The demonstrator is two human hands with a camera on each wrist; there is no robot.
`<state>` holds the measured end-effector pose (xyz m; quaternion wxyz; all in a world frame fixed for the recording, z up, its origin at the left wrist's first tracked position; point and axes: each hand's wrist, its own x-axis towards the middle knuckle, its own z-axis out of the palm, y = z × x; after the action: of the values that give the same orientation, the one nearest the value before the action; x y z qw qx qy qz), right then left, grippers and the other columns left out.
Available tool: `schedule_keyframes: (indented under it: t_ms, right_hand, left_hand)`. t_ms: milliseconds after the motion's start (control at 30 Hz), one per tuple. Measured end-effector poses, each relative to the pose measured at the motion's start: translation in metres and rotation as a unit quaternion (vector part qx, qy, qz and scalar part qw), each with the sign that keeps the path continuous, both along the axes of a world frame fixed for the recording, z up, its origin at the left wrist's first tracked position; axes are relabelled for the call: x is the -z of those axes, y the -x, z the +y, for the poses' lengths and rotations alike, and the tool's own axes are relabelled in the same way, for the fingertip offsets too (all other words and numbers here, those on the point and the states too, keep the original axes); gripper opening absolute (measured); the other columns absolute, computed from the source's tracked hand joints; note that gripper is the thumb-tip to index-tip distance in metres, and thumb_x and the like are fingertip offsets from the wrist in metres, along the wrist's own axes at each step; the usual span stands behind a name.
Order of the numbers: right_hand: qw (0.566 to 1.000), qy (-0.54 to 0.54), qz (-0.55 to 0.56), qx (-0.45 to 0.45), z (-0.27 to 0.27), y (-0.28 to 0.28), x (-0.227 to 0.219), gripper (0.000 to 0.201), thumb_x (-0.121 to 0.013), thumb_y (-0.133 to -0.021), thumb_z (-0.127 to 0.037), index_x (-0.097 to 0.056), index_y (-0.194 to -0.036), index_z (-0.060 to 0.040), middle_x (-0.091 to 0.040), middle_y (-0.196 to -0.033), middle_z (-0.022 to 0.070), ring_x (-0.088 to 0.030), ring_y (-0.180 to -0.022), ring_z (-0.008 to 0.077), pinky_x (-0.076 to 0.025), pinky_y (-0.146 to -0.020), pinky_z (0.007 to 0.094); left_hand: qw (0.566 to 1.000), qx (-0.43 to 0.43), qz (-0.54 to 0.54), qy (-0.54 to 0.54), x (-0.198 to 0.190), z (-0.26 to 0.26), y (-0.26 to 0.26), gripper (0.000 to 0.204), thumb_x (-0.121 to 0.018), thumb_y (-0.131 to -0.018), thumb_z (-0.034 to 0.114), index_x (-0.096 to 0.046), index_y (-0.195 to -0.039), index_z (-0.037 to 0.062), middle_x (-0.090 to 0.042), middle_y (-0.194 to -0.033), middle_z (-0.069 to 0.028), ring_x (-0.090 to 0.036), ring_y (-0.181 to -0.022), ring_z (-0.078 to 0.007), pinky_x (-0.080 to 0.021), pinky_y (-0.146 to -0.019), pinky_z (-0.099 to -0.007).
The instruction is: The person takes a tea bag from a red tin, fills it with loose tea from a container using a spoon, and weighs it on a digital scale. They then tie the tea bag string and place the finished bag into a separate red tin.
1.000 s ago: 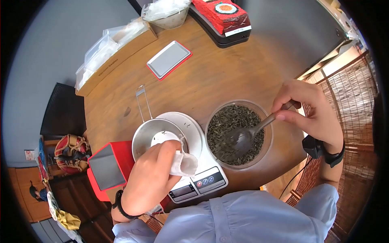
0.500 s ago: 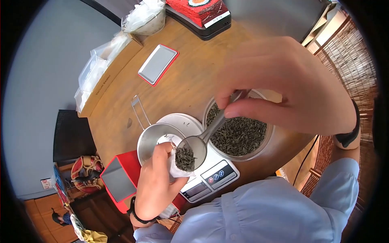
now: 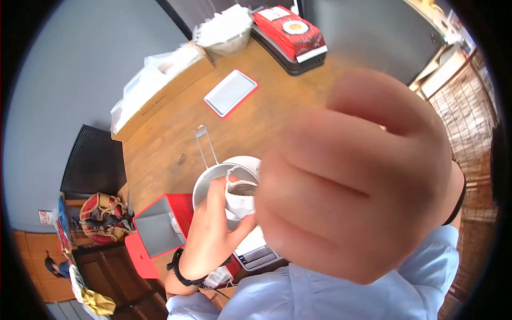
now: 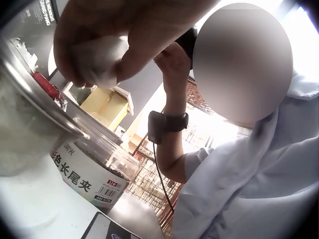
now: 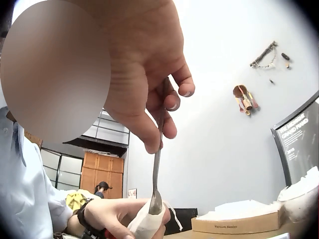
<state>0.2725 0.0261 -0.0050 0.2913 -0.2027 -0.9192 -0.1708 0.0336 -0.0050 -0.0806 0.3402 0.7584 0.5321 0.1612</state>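
- 12 = far side of table [image 3: 165, 176], as I saw it.
- Left hand [image 3: 210, 234] pinched small white cloth bag [image 3: 241, 205], mouth up.
- Right hand [image 3: 352, 186] grasped metal spoon [image 5: 157, 172] by its handle; spoon pointed down, tip in bag mouth.
- Bag sat over 3 o'clock side of metal pan [image 3: 200, 184], pan on white scale [image 3: 249, 245].
- Red box [image 3: 181, 207] just beside pan, at 8.
- Red-edged tray [image 3: 231, 93] well off, 12.

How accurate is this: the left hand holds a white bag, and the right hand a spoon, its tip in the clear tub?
Nearly: the spoon has its tip in the mouth of the white bag, not the clear tub, as the right wrist view shows. The rest stands.
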Motion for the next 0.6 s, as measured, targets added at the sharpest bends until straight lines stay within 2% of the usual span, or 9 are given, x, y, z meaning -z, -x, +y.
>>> schedule_keyframes:
  t_ms: [67,100,133,267,333,367,433,533,600]
  right_hand:
    - [0.998,-0.063,-0.010,-0.016,0.003,0.007,-0.006,0.029,-0.067,-0.049,-0.020,-0.062,-0.072,-0.0036,-0.060,-0.073,0.0047,-0.050,-0.059,0.0192,-0.036,-0.049,0.0340]
    - [0.987,-0.132,0.087,-0.034,0.013,0.010,0.007,0.034,-0.058,-0.040,-0.025,-0.061,-0.068,-0.0040,-0.059,-0.072,0.0034,-0.046,-0.059,0.0192,-0.032,-0.047,0.0321]
    - [0.986,-0.136,0.084,-0.041,0.012,0.009,0.003,0.034,-0.058,-0.040,-0.025,-0.061,-0.068,-0.0040,-0.059,-0.072,0.0034,-0.046,-0.059,0.0192,-0.032,-0.047,0.0321]
    - [0.993,0.008,0.035,0.110,0.003,-0.019,-0.019,0.031,-0.067,-0.049,-0.019,-0.063,-0.075,-0.0036,-0.056,-0.072,0.0044,-0.048,-0.061,0.0227,-0.035,-0.052,0.0340]
    - [0.989,0.057,-0.010,0.137,0.009,-0.041,-0.016,0.024,-0.073,-0.060,-0.017,-0.065,-0.079,-0.0050,-0.055,-0.073,0.0070,-0.051,-0.067,0.0252,-0.039,-0.058,0.0354]
    - [0.990,0.055,-0.018,0.132,0.012,-0.050,-0.009,0.024,-0.073,-0.060,-0.017,-0.065,-0.079,-0.0050,-0.055,-0.073,0.0070,-0.051,-0.067,0.0252,-0.039,-0.058,0.0354]
    - [0.965,0.237,-0.040,0.101,0.021,-0.063,0.014,0.019,-0.073,-0.069,-0.019,-0.065,-0.080,-0.0058,-0.056,-0.076,0.0097,-0.054,-0.071,0.0276,-0.042,-0.064,0.0379]
    - [0.941,0.310,-0.088,0.100,0.024,-0.066,0.051,0.022,-0.071,-0.073,-0.025,-0.063,-0.084,-0.0075,-0.058,-0.078,0.0079,-0.058,-0.078,0.0289,-0.045,-0.070,0.0423]
    - [0.963,0.235,-0.092,0.100,0.025,-0.059,0.060,0.026,-0.072,-0.071,-0.028,-0.064,-0.084,-0.0075,-0.058,-0.078,0.0075,-0.058,-0.080,0.0285,-0.045,-0.073,0.0444]
  left_hand:
    - [0.996,0.025,-0.060,-0.069,0.008,0.002,0.006,0.057,-0.072,-0.076,0.005,-0.039,-0.123,-0.0006,-0.061,-0.103,-0.0231,-0.061,-0.094,-0.0428,-0.049,-0.077,-0.0417]
    - [0.992,0.044,-0.050,-0.105,0.010,0.002,0.008,0.056,-0.072,-0.077,0.005,-0.039,-0.122,-0.0008,-0.060,-0.103,-0.0228,-0.061,-0.094,-0.0425,-0.049,-0.077,-0.0416]
    - [0.987,0.063,-0.041,-0.141,0.009,0.002,0.008,0.056,-0.071,-0.077,0.005,-0.039,-0.122,-0.0010,-0.060,-0.103,-0.0225,-0.061,-0.093,-0.0421,-0.049,-0.077,-0.0414]
    - [0.993,0.018,-0.071,-0.093,-0.002,-0.002,0.004,0.055,-0.071,-0.077,0.005,-0.040,-0.122,0.0006,-0.062,-0.100,-0.0177,-0.064,-0.095,-0.0347,-0.050,-0.080,-0.0373]
    - [0.992,0.019,-0.067,-0.107,0.001,-0.001,0.005,0.055,-0.072,-0.077,0.006,-0.041,-0.122,0.0009,-0.062,-0.100,-0.0173,-0.064,-0.093,-0.0352,-0.050,-0.079,-0.0367]
    - [0.991,0.025,-0.056,-0.120,0.002,-0.001,0.006,0.054,-0.072,-0.077,0.006,-0.041,-0.121,0.0013,-0.062,-0.100,-0.0169,-0.064,-0.091,-0.0356,-0.050,-0.079,-0.0360]
    - [0.990,0.029,-0.062,-0.121,0.001,-0.001,0.006,0.054,-0.072,-0.077,0.006,-0.041,-0.121,0.0020,-0.062,-0.100,-0.0172,-0.064,-0.091,-0.0356,-0.050,-0.078,-0.0360]
    - [0.991,0.043,-0.067,-0.109,0.002,-0.002,0.007,0.054,-0.072,-0.077,0.006,-0.041,-0.122,0.0032,-0.061,-0.099,-0.0178,-0.064,-0.090,-0.0360,-0.049,-0.077,-0.0362]
    - [0.991,0.051,-0.069,-0.099,0.001,-0.003,0.007,0.055,-0.072,-0.077,0.006,-0.041,-0.122,0.0038,-0.061,-0.100,-0.0180,-0.064,-0.090,-0.0363,-0.049,-0.076,-0.0363]
